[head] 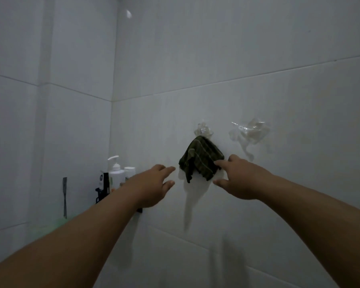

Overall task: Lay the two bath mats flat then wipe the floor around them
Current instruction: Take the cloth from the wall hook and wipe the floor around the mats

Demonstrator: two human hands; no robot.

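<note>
A dark green striped cloth [200, 159] hangs from a clear hook [203, 129] on the white tiled wall. My right hand [237, 179] is at the cloth's right edge, fingers spread, with the index fingertip touching the cloth. My left hand [154, 186] is stretched out just left of the cloth, fingers apart and holding nothing. No bath mat and no floor is in view.
A second clear hook [249, 134] sits on the wall to the right of the cloth. A black corner shelf [101, 194] at the left holds a white pump bottle [115, 173] and other bottles. A dark razor-like tool [65, 196] hangs on the left wall.
</note>
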